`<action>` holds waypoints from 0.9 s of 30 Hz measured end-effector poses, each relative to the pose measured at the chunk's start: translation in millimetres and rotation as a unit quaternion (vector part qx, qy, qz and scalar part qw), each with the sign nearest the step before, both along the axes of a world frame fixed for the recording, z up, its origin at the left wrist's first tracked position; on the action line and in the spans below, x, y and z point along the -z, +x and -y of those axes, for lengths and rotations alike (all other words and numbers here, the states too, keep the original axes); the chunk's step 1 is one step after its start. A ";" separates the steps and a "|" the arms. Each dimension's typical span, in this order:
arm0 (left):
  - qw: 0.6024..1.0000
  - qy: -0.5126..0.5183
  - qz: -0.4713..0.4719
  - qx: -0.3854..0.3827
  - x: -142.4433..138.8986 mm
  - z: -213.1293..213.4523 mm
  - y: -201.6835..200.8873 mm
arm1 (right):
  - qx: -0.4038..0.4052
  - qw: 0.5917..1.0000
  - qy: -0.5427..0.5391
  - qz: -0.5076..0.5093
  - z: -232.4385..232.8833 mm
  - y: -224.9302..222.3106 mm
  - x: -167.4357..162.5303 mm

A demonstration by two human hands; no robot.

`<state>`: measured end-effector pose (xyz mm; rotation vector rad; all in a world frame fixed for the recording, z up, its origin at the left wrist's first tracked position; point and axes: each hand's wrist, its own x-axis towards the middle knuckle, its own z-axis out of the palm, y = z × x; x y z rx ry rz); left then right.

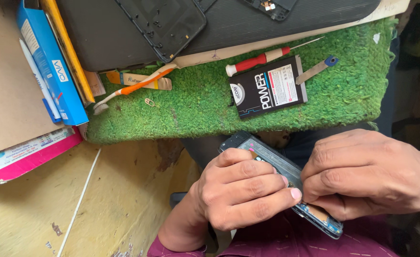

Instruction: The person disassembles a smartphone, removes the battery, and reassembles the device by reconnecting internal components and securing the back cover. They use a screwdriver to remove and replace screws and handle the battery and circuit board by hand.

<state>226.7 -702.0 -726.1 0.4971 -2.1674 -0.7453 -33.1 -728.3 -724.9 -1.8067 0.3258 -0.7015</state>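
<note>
Both hands are on the opened phone, low in the scene over the person's lap. The left hand wraps around its near side, fingers curled tight on the frame. The right hand pinches closed on the phone's right end, fingertips pressed down into the exposed body. Further away, on the green mat, a black battery pack lies flat, a red-handled screwdriver just beyond it, a thin metal pry tool at its right. A toothbrush rests far left.
</note>
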 end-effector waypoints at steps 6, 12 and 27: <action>1.000 -0.005 0.012 -0.009 -5.2 4.4 -3.9 | -0.003 1.000 -0.018 -0.020 0.0 -2.3 -1.4; 1.000 0.000 0.013 -0.002 -5.4 6.1 -5.2 | -0.008 0.999 -0.014 -0.028 0.2 -4.2 -0.1; 0.999 0.010 0.037 -0.011 -10.5 5.7 -4.3 | -0.011 0.998 -0.028 -0.053 -4.4 -9.6 0.3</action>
